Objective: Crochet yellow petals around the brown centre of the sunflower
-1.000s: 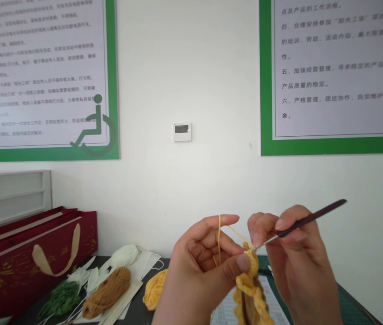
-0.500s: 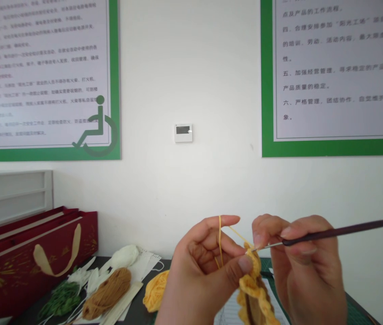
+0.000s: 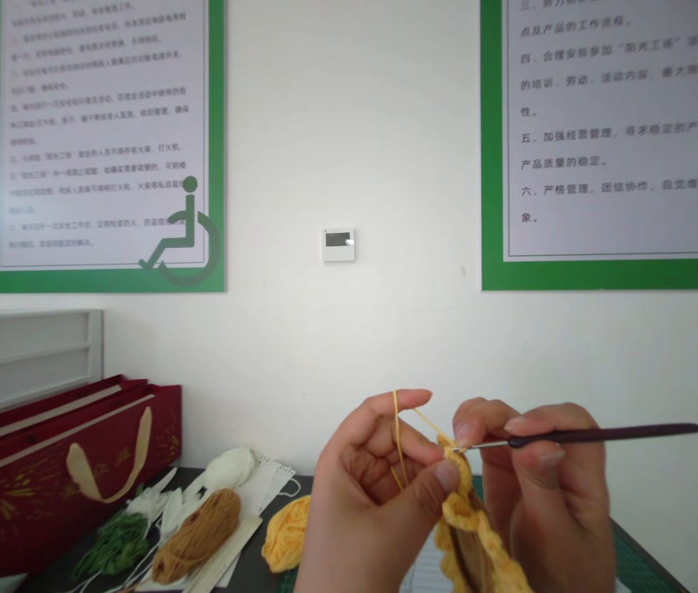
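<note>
My left hand (image 3: 379, 486) pinches the top edge of a yellow and brown crochet piece (image 3: 469, 527) between thumb and fingers. A strand of yellow yarn (image 3: 397, 428) loops over its raised index finger and runs down to the stitches. In my right hand (image 3: 546, 486) is a crochet hook (image 3: 608, 434) with a dark handle, held nearly level and pointing left. The hook's thin metal tip meets the yellow stitches beside my left fingertips. The crochet piece hangs below the hands, its ruffled yellow border around a brown part, and its lower end leaves the frame.
On the dark table lie a yellow yarn ball (image 3: 286, 534), a brown yarn skein (image 3: 197, 535), green yarn (image 3: 113, 543) and white yarn (image 3: 230, 468). Dark red gift bags (image 3: 77, 486) stand at the left. A green cutting mat (image 3: 639, 560) and printed paper (image 3: 426, 568) lie under the hands.
The handle end of the crochet hook has dipped, so the hook lies more level. My right hand has shifted slightly left. The whole view has moved a little.
</note>
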The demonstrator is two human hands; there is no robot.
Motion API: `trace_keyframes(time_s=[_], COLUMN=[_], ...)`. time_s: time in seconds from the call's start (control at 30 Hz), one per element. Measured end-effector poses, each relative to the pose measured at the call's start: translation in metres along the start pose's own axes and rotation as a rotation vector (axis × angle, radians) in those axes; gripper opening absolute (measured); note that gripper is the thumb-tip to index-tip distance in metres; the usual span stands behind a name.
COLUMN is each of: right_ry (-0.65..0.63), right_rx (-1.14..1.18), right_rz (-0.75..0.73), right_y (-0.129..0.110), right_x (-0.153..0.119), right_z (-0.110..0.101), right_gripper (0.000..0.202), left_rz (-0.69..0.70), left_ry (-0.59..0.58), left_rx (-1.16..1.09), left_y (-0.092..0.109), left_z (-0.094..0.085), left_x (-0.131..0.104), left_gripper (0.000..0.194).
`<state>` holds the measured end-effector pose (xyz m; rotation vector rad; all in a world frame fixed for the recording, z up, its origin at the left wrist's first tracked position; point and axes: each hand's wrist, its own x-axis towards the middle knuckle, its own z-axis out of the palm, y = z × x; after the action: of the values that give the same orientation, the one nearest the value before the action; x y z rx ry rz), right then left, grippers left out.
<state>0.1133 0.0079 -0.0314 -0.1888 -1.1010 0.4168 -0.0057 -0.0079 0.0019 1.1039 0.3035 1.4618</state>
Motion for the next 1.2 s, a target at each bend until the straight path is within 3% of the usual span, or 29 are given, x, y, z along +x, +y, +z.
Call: trace_keyframes(time_s=[0.2,0.3,0.4,0.67,0.83,1.0,1.2], right_ry=[0.055,0.051,0.059,0.104,0.119,0.127,0.108], right_rx=[0.147,0.157,0.078,-0.085,-0.026,-0.063,0.022], right_rz=[0.235,0.285,0.22,-0.158,-0.145,-0.241,-0.117], right_y=[0.006,0.005,0.003,0.003,0.006,0.012,0.018], right_x=[-0.006,-0.006,-0.005,-0.007,-0.011,-0.012,-0.013], right_z=[0.002,0.002,0.003,0.01,0.011,0.013,0.019], right_gripper=[0.013,0.013,0.011,0.004,0.003,0.007,0.006], left_rz=[0.037,0.047,0.067,0.08,0.068,0.091,0.113], left_ry=[0.046,0.053,0.063,0.079,0.085,0.094,0.085], left_rx=[-0.004,-0.001,-0.006,-0.031,-0.06,-0.061,-0.058], left_y=[0.001,0.002,0.001,-0.002,-0.001,-0.001,-0.003], left_z=[0.002,0.002,0.002,0.004,0.008,0.011,0.009], left_x=[0.0,0.001,0.001,0.001,0.0,-0.001,-0.001], left_gripper=[0.042,0.041,0.04,0.039,0.038,0.037,0.035])
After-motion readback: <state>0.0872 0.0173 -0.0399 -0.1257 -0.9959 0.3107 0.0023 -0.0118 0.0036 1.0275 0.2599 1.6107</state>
